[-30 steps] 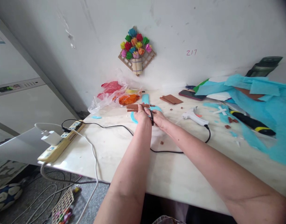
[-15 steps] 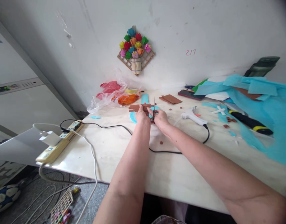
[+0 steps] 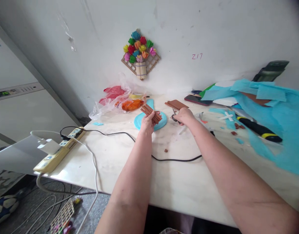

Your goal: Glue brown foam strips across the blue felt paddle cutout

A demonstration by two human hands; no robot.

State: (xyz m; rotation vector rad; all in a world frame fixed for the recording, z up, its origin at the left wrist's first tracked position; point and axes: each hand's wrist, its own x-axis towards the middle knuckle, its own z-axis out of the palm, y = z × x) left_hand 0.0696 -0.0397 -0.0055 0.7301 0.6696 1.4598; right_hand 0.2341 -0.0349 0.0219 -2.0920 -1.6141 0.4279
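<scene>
Several flat brown strips [image 3: 148,110] are pinched in my left hand [image 3: 148,123], fanned slightly and tilted over the table. Beneath them lies a light-blue shape [image 3: 139,121] with a round body and a narrow neck, partly covered by my hand. To the right, my right hand [image 3: 184,116] holds a pair of scissors [image 3: 176,118] by the handles, apart from the strips. The scissors' blades point toward a brown folded sheet [image 3: 178,104] just behind them. A white glue gun lies mostly hidden behind my right hand and forearm.
A black cord [image 3: 177,160] crosses the marble-patterned table. A power strip [image 3: 50,160] lies on the left edge. Plastic bags [image 3: 120,97] stand at the back, a phone [image 3: 198,99] by the wall. Blue crepe paper [image 3: 286,136] and a black-yellow tool [image 3: 260,129] lie at right.
My right hand has moved right with the scissors, away from the strips. My left hand has turned the strips from level to slanted, and more of the blue shape shows.
</scene>
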